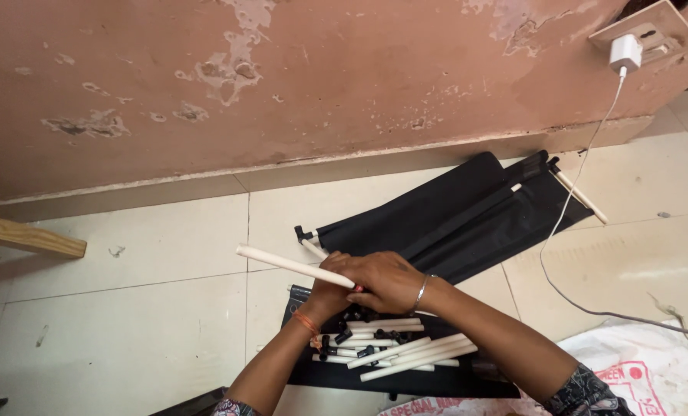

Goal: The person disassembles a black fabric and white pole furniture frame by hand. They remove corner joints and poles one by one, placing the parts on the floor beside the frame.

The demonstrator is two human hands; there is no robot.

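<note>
Peeling pink wall stood far; white charger sat in socket far right, its cable trailing down over the tiled floor. Wooden plank lay left, printed white sack near right.

Black fabric sheet taken as landmark. On its near end: cream-white rods with black end connectors. Left of it: cream rod. Beneath it: off-white floor tiles. Behind: salmon-pink wall, paint flaked in pale patches. Right of it: white charger, white cable. Nearer, right: white sack, red print. Left wrist: orange thread; right wrist: silver bangle.
</note>
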